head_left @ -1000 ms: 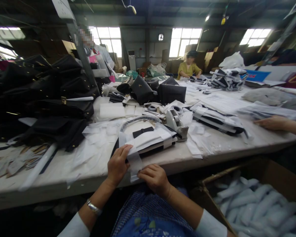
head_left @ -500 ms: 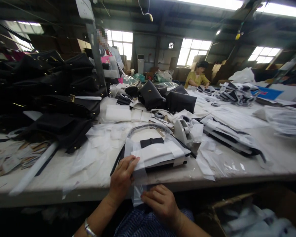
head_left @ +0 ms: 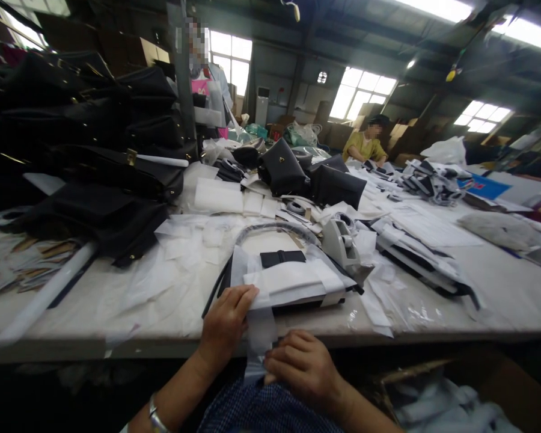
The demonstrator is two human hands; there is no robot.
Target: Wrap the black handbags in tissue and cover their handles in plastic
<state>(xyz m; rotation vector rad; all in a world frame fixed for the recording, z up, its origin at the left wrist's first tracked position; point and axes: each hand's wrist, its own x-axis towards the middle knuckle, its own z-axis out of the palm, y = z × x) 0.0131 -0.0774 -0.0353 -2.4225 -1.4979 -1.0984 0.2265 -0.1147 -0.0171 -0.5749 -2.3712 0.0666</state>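
Note:
A black handbag (head_left: pixel 277 310) lies at the table's front edge, covered with white wrapping sheets (head_left: pixel 293 276) and a flat black piece (head_left: pixel 282 258) on top. Its handle (head_left: pixel 275 227), in clear wrap, arches behind it. From the bag's front left corner a translucent strip (head_left: pixel 260 331) hangs over the table edge. My left hand (head_left: pixel 225 319) is closed on the strip's upper end at that corner, thumb hidden. Lower down, my right hand (head_left: pixel 303 365) has its fingers closed on the strip's bottom end, near my checked apron.
Behind the bag stands a tape dispenser (head_left: pixel 340 243). Black bags (head_left: pixel 94 132) are piled at left; another wrapped bundle (head_left: pixel 421 258) lies at right. Below the table edge, an open carton (head_left: pixel 397 379) holds white rolls. Two people (head_left: pixel 363 144) are across the table.
My right hand has moved slightly down and right with the strip's lower end, and more of the strip shows. My left hand stays at the bag's corner. The view has shifted.

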